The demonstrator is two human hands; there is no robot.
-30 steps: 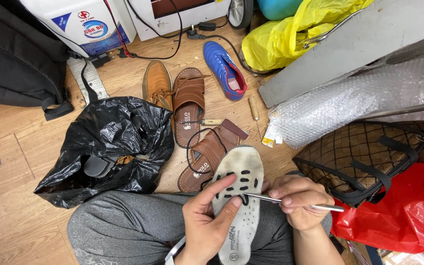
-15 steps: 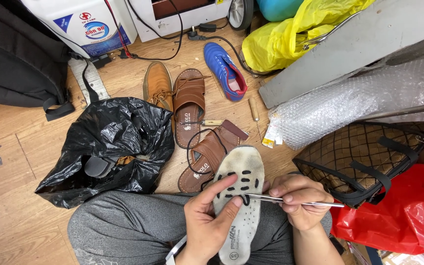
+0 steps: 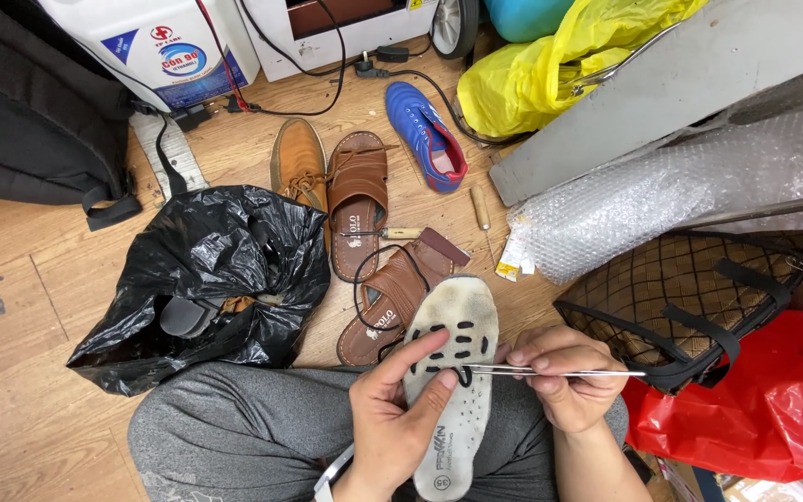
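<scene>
The insole (image 3: 453, 381) lies over the person's lap, above the floor (image 3: 39, 279), toe end pointing away. The left hand (image 3: 392, 423) grips it closed, thumb on top near the slots. The right hand (image 3: 564, 376) pinches the needle (image 3: 550, 372), whose tip sits at a slot with black thread. Against the earlier views almost nothing shifts: the stitch looks mid-pass. Sandals (image 3: 374, 242) lie beyond.

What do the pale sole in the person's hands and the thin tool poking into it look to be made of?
The insole looks like soft foam or fabric-faced padding: matte off-white, grubby, punched with dark oval slots. The thin tool in the right hand appears to be bare metal, slim and shiny. The left hand steadies the insole.
</scene>
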